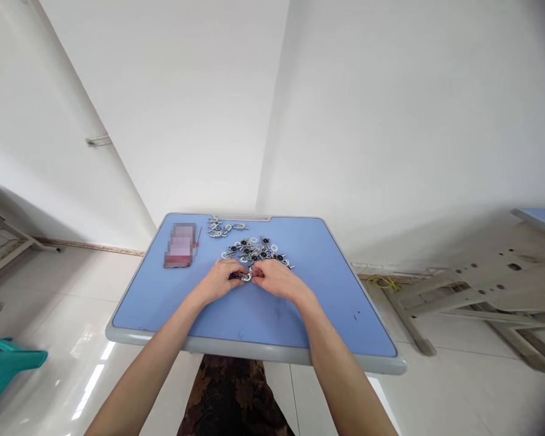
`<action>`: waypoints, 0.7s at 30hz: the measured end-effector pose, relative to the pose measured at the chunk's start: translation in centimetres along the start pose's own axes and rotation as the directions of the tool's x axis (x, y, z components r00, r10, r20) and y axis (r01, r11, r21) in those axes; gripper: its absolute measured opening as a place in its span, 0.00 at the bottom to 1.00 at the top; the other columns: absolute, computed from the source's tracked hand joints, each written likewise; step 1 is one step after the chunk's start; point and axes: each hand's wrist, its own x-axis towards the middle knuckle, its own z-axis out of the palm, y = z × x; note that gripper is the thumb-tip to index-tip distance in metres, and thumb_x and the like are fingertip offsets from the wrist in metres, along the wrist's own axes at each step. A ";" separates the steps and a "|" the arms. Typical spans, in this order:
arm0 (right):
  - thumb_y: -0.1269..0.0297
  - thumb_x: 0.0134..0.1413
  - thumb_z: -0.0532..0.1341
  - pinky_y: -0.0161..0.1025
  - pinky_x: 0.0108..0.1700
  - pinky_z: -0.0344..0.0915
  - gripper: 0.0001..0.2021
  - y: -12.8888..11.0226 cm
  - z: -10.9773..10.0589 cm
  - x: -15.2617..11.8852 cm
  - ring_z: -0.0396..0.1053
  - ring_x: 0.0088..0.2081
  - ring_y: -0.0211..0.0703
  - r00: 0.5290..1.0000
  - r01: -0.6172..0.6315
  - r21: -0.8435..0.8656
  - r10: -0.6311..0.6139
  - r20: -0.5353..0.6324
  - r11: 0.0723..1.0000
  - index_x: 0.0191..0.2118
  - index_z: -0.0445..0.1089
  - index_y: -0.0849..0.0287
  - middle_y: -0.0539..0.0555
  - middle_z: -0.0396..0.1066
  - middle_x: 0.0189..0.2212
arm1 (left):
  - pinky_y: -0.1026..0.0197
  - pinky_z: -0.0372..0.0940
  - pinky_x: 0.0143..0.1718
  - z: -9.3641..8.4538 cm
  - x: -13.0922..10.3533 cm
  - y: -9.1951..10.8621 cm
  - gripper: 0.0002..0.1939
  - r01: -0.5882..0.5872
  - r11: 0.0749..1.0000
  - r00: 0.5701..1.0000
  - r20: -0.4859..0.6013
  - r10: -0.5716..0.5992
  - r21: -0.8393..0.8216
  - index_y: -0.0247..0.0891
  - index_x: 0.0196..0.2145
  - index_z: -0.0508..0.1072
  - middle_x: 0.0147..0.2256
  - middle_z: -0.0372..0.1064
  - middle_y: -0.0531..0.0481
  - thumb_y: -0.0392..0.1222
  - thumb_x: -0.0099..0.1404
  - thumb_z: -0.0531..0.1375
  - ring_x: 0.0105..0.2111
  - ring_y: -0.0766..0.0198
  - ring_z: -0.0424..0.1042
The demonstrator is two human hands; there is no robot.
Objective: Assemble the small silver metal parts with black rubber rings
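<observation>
Both of my hands meet over the blue desk (pixel 272 321), just in front of a pile of small metal parts (pixel 257 249). Between their fingertips is a small silvery metal part (pixel 246 277) with a rounded end. My left hand (pixel 221 280) pinches it from the left, thumb and fingers closed. From the other side my right hand (pixel 275 277) closes its fingertips at the part's right edge. Many of the pile's parts have round black centres; some flat silver plates lie among them. Fingers partly cover the held part, so its exact kind cannot be made out.
A smaller group of metal parts (pixel 224 227) lies at the desk's back edge. To the left are a phone (pixel 180 245) and a thin tool with a red end (pixel 197 244). A green stool (pixel 13 357) stands at left, another desk's frame (pixel 476 290) at right, a white wall behind.
</observation>
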 end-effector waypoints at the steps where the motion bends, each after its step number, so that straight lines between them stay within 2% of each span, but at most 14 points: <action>1: 0.70 0.49 0.58 0.33 0.28 0.53 0.04 0.0 -0.2 -0.1 0.65 0.26 0.38 1.000 -0.004 0.023 0.004 -0.003 1.000 0.27 0.69 0.58 0.51 0.71 0.24 | 0.58 0.62 0.44 0.0 0.0 0.0 0.09 0.004 1.000 1.000 0.005 -0.004 0.005 0.40 0.39 0.75 0.35 0.72 0.49 0.36 0.59 0.61 0.39 0.60 0.69; 6: 0.69 0.53 0.53 0.34 0.29 0.57 0.09 0.2 -1.5 -0.6 0.62 0.26 0.37 0.998 -0.030 0.246 0.043 -0.049 0.969 0.37 0.69 0.58 0.49 0.68 0.26 | 0.56 0.59 0.48 0.0 -0.1 0.3 0.10 0.018 0.999 1.000 0.009 -0.018 0.031 0.40 0.39 0.74 0.38 0.72 0.50 0.36 0.57 0.63 0.41 0.58 0.69; 9: 0.65 0.57 0.49 0.35 0.29 0.59 0.12 0.1 -2.0 -0.6 0.61 0.25 0.37 0.997 0.009 0.461 0.025 -0.067 0.887 0.39 0.69 0.58 0.48 0.65 0.23 | 0.56 0.58 0.48 0.1 -0.1 0.3 0.12 0.034 0.998 0.999 0.001 -0.034 0.052 0.40 0.40 0.72 0.38 0.72 0.50 0.38 0.57 0.64 0.41 0.58 0.69; 12: 0.61 0.56 0.54 0.35 0.31 0.60 0.12 -0.4 -1.9 -0.4 0.64 0.29 0.38 0.993 0.092 0.608 -0.027 -0.116 0.789 0.40 0.72 0.58 0.50 0.67 0.28 | 0.56 0.58 0.47 0.4 0.0 0.3 0.11 0.036 0.997 0.999 -0.012 -0.035 0.063 0.40 0.39 0.72 0.37 0.72 0.50 0.40 0.57 0.64 0.40 0.58 0.69; 15: 0.59 0.53 0.59 0.36 0.33 0.61 0.12 -0.8 -1.7 -0.2 0.64 0.35 0.39 0.970 0.189 0.621 -0.049 -0.236 0.761 0.39 0.76 0.54 0.53 0.67 0.36 | 0.55 0.57 0.47 0.6 0.0 0.3 0.09 0.030 0.997 0.999 -0.027 -0.029 0.065 0.39 0.37 0.71 0.37 0.72 0.50 0.40 0.57 0.64 0.40 0.58 0.69; 21: 0.58 0.52 0.61 0.37 0.30 0.63 0.11 -1.0 -1.6 -0.4 0.62 0.29 0.37 0.941 0.255 0.632 -0.038 -0.336 0.732 0.40 0.76 0.53 0.51 0.65 0.31 | 0.56 0.58 0.45 0.6 0.0 0.4 0.07 0.019 0.995 0.999 -0.040 -0.015 0.096 0.40 0.36 0.72 0.35 0.72 0.50 0.39 0.59 0.63 0.39 0.57 0.70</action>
